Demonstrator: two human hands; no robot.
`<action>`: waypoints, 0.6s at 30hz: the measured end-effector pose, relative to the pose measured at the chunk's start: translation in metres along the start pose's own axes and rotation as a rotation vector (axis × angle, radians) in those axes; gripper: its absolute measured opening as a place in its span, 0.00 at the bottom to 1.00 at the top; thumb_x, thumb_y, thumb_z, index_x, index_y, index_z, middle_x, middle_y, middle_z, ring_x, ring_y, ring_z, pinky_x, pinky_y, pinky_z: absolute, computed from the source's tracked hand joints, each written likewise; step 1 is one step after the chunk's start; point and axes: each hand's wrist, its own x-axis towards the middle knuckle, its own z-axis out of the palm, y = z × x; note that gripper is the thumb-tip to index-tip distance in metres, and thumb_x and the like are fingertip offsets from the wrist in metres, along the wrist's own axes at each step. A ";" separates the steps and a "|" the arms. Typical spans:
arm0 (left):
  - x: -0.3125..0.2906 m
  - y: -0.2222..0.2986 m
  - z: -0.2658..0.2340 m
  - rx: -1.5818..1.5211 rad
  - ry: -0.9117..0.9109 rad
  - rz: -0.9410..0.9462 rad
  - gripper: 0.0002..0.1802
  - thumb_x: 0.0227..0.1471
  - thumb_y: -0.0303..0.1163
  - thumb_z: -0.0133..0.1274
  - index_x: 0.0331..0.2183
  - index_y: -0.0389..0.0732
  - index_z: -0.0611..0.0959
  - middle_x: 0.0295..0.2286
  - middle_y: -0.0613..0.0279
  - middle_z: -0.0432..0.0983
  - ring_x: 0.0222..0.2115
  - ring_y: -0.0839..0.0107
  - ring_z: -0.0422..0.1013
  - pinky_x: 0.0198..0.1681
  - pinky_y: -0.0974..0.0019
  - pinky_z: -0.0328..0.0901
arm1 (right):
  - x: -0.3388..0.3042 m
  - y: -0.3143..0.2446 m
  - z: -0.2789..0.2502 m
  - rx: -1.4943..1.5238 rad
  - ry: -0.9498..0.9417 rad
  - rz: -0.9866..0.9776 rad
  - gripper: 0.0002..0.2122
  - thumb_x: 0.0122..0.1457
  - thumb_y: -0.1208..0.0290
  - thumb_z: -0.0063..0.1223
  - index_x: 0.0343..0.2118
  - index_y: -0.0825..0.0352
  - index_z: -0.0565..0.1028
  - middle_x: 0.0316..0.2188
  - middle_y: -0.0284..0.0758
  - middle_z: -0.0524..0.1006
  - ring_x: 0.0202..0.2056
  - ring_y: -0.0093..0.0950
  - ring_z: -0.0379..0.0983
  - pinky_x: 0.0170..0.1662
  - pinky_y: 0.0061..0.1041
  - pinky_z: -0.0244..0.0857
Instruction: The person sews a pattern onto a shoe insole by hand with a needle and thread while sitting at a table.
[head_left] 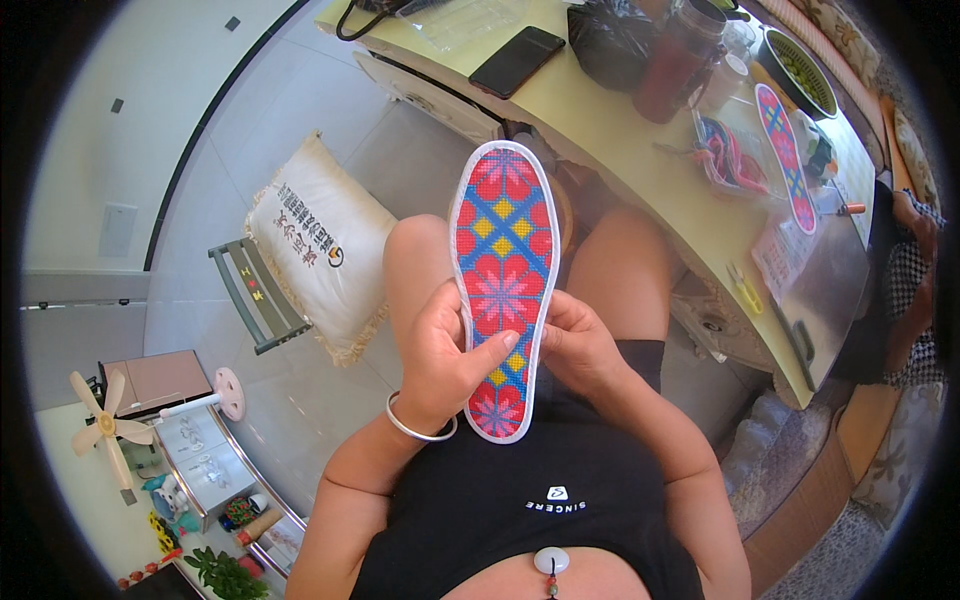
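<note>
An embroidered insole (pixel 503 290), white-edged with red and pink flowers, blue bands and yellow diamonds, is held upright above my lap, patterned face toward me. My left hand (pixel 445 355) grips its left edge, the thumb lying across the front and the fingers behind. On the opposite edge, my right hand (pixel 580 345) pinches the rim between thumb and fingers; some fingertips are hidden. A second insole (pixel 787 155) of similar pattern lies on the table to the right. Nearer to me on that table are yellow-handled scissors (pixel 746 288).
The pale yellow table (pixel 600 130) curves along the right, bearing a black phone (pixel 517 61), a dark red flask (pixel 680 60), a plastic box of thread (pixel 732 155) and a green basket (pixel 798 70). A white cushion (pixel 320 240) rests on a folding stool (pixel 258 295) at left. A fan (pixel 108 428) stands lower left.
</note>
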 end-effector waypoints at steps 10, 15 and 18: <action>0.000 -0.004 -0.003 -0.008 -0.008 -0.036 0.25 0.49 0.15 0.55 0.50 0.32 0.70 0.44 0.57 0.75 0.46 0.73 0.72 0.51 0.66 0.67 | 0.000 0.002 -0.002 -0.031 0.023 -0.032 0.08 0.62 0.71 0.54 0.42 0.67 0.74 0.36 0.30 0.79 0.36 0.18 0.74 0.39 0.21 0.70; -0.001 -0.003 0.000 0.020 0.005 -0.003 0.24 0.49 0.16 0.55 0.49 0.32 0.71 0.44 0.58 0.75 0.45 0.73 0.73 0.50 0.67 0.67 | -0.002 -0.001 -0.004 -0.095 0.026 -0.066 0.09 0.63 0.72 0.53 0.44 0.68 0.74 0.38 0.32 0.79 0.39 0.20 0.76 0.44 0.23 0.72; 0.001 -0.003 -0.002 0.054 -0.003 0.009 0.26 0.48 0.19 0.59 0.50 0.32 0.70 0.44 0.56 0.76 0.43 0.72 0.74 0.49 0.66 0.69 | -0.003 0.001 0.002 -0.012 0.019 -0.065 0.10 0.63 0.72 0.52 0.45 0.68 0.74 0.39 0.33 0.79 0.40 0.22 0.77 0.44 0.24 0.72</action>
